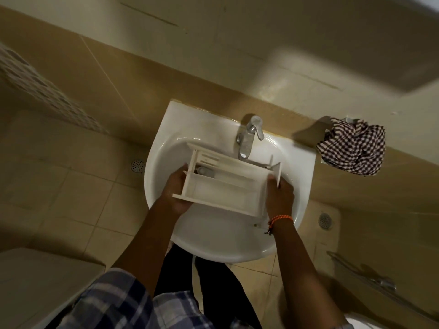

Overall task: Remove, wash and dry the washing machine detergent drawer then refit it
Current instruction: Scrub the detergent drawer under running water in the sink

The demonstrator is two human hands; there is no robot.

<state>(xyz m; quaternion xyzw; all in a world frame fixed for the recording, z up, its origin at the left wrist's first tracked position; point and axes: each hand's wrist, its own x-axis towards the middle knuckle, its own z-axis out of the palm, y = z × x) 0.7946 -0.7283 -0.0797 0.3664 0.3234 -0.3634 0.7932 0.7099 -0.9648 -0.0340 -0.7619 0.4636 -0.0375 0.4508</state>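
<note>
Both hands, left hand (177,193) and right hand (279,194), gripped the drawer (225,184) over the sink (213,243)
I judged washing just begun; next I needed the tap (249,136) opened

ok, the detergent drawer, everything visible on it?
The detergent drawer is white, plastic by its look, an open-topped box split by inner walls into compartments, with a flat panel at its right end. It is held over the basin of the sink, just below the tap. The left hand grips its left end, the right hand its right end.
</note>
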